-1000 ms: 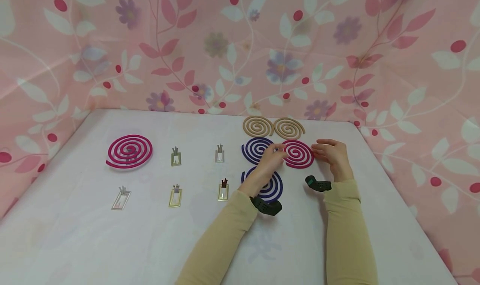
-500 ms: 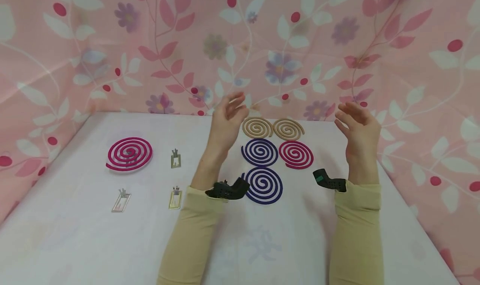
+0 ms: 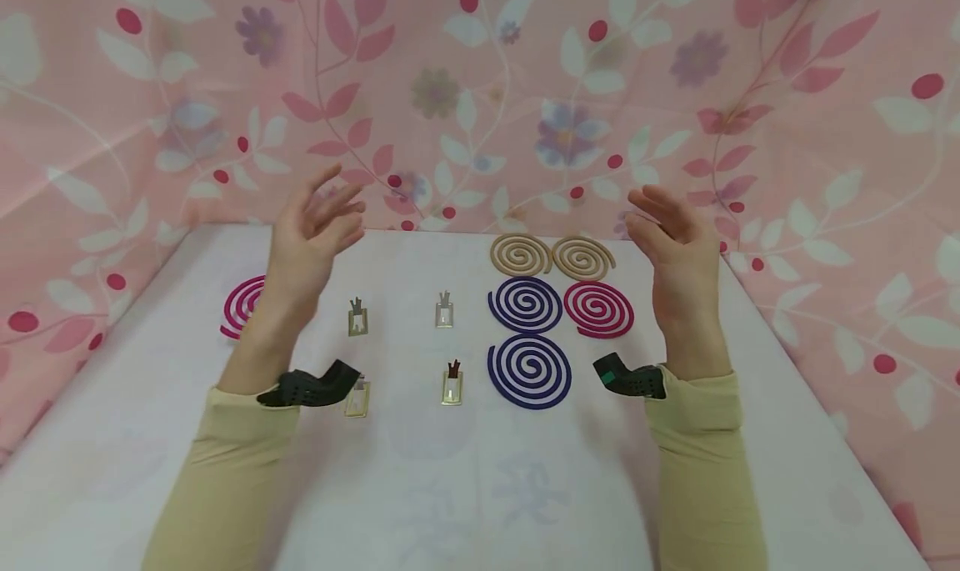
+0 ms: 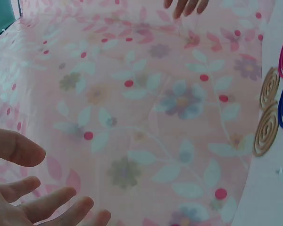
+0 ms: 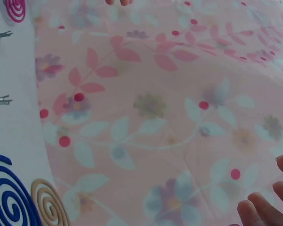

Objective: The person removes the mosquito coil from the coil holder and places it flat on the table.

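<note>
My left hand is raised over the left of the table, fingers loosely bent and nothing in them. Behind its wrist, partly hidden, a pink mosquito coil lies at the left. My right hand hovers to the right of another pink mosquito coil, likewise holding nothing. Beside that coil lies a dark blue mosquito coil, with a second blue mosquito coil in front. At the back, a tan mosquito coil sits close beside a second tan mosquito coil.
Several small metal coil stands lie left of the coils, among them a silver stand, a stand with a dark reddish prong and a brassy stand. A pink floral cloth hangs behind the white table.
My left hand lifts from near the blue and right pink coils and swings left over the stands to the left pink coil. My right hand rises from beside the right pink coil.
</note>
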Demonstrator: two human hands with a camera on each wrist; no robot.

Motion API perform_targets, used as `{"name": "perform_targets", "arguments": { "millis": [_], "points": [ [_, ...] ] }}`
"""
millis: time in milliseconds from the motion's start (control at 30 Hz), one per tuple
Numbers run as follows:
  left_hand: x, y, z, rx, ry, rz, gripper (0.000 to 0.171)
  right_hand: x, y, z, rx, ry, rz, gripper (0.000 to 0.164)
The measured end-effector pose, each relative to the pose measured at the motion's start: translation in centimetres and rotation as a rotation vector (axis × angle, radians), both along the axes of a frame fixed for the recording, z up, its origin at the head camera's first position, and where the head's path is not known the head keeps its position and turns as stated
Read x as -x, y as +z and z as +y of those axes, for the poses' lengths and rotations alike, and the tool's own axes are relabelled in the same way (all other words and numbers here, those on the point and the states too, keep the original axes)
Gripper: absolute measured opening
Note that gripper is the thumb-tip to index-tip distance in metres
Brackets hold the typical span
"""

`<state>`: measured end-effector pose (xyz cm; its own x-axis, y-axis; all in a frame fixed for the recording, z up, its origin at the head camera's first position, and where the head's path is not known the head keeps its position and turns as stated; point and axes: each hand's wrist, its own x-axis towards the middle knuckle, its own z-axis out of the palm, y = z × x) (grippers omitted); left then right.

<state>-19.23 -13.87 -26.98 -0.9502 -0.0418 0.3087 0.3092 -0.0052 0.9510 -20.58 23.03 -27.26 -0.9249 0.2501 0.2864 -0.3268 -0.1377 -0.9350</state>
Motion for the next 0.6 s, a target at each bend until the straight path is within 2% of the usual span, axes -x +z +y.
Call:
{"name": "perform_targets", "arguments": {
  "millis": [167, 300, 433, 500, 600],
  "points": [
    [-0.8, -0.9, -4.8, -0.070, 0.014, -0.015, 0.052, -0.3, -0.1, -1.6, -0.041, 0.048, 0.009, 0.032],
    [-1.1, -2.1, -8.5, -0.064, 0.006, -0.016, 0.042, -0.7, -0.2, -2.9, -0.086, 0.085, -0.005, 0.036],
    [-1.1, -2.9, -11.4, -0.045, -0.019, -0.005, 0.033, -1.2, -0.3, -4.8, -0.127, 0.137, 0.015, 0.040],
    [-1.1, -3.0, -12.6, -0.070, -0.032, -0.003, 0.032, -1.4, -0.3, -5.8, -0.152, 0.161, 0.029, 0.041],
    [-0.7, -3.2, -14.3, -0.133, -0.095, -0.025, 0.032, -1.8, -0.2, -7.2, -0.183, 0.180, 0.041, 0.043]
  ]
}}
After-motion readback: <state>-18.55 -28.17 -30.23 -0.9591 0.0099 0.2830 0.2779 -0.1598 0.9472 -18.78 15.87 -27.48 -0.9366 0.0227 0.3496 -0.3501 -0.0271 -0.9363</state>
